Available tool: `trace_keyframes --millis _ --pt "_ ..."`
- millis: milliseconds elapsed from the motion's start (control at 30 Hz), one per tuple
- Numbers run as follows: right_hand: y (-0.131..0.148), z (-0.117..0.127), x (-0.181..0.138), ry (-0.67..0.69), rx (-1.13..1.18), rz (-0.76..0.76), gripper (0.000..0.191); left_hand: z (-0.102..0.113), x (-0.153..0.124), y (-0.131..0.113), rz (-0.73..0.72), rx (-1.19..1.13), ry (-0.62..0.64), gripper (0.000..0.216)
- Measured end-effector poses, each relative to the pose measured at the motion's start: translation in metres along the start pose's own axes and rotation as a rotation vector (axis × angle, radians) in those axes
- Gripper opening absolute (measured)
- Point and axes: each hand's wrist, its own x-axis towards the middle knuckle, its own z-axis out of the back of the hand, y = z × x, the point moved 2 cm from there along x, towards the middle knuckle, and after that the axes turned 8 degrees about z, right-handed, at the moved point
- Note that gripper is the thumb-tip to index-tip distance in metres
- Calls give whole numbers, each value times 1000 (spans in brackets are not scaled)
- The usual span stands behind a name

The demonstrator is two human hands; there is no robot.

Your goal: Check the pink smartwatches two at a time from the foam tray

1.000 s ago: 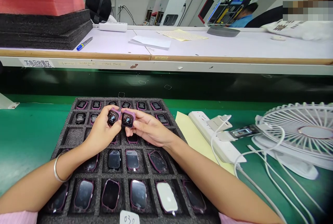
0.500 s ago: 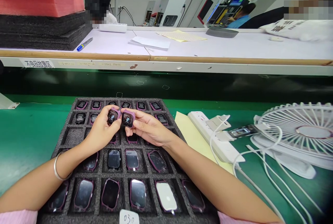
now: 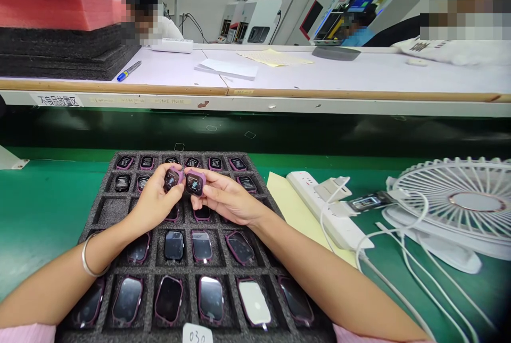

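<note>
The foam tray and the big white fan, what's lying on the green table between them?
In the head view, between the foam tray and fan lie a yellow paper sheet, a white power strip with plugged-in adapters, and white cables.

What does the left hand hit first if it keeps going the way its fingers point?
Most likely the watch in the right hand. The left hand holds its own watch, fingers aimed up and to the right, and the two watches sit almost side by side. Whether they already touch is unclear.
</note>
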Motion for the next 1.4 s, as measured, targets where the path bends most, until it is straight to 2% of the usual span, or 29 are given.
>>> trace_keyframes --millis 500,1200,1267,1400 --pt "-1 0 0 18 -2 9 54 0 1 1 -30 23 -3 33" --pt "-1 -1 -1 -2 -1 8 53 1 -1 -3 -1 -13 5 33" --pt "-3 0 -1 -8 -6 8 50 1 0 -4 57 -75 23 34" --pt "-4 0 1 -47 -14 24 47 2 6 -5 285 -298 126 41"
